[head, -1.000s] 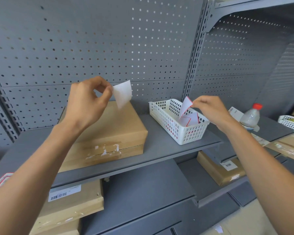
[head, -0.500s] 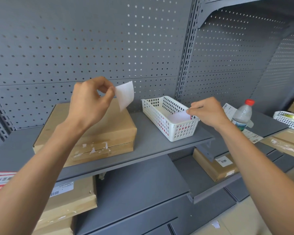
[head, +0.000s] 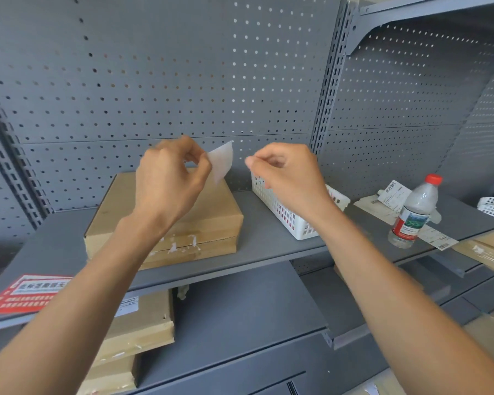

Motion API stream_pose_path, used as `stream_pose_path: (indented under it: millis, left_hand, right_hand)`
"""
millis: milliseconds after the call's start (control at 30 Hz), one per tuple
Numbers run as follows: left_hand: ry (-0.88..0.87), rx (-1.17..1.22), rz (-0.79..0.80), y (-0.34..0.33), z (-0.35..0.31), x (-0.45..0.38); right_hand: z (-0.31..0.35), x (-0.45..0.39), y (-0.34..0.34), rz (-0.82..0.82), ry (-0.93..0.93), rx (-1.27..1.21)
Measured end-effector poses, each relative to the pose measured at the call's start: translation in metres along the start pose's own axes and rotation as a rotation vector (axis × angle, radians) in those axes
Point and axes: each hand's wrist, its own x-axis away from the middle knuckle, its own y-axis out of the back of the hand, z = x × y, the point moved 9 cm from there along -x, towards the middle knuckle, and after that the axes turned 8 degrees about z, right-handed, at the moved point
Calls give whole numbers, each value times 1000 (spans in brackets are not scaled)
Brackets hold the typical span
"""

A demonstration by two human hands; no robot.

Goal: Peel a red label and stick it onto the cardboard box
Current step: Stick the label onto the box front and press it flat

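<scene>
Both of my hands are raised over the cardboard box [head: 208, 208], the label pinched in my left.

The cardboard box is plain brown and flat, lying on the grey shelf [head: 268, 238], with white scraps of torn paper along its front seam. My left hand [head: 169, 181] has thumb and forefinger clamped on 1 corner of the label [head: 221, 161], which shows me only its pale, blank side above the box. My right hand [head: 288, 175] is just beside it, fingertips pressed together; I cannot tell if they hold anything. The red stickers [head: 29, 295] at the shelf's left edge carry print too blurred to read.
</scene>
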Motion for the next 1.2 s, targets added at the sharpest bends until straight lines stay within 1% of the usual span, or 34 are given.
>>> stream_pose_path:
  millis: [167,333,567,733,867,1000,1067,1200]
  left_hand:
    - [-183,-164,-130,12,-20,20]
    - [-308,-324,-240,28,-25,34]
    - [-418,-445,-250,38,-25,44]
    - [-463,-453,-261,46,-23,51]
    - [-495,-406,-250,54,-19,57]
    - [-425,-338,-213,64,-4,59]
    - [-315,-235,-209,74,10,58]
    - [-38,20,-252,99,45,55]
  right_hand:
    - [24,-6,-34,4,7,-25]
    - [33,-5,-55,17,-12,-36]
    - [49,-1,-70,58,-28,-85]
    - [58,4,-76,70,-28,-86]
    - [62,8,-79,47,-28,-99]
    - [64,12,-79,20,-21,-86]
    - [63,14,-78,12,-23,-100]
    - [67,18,-77,27,11,-158]
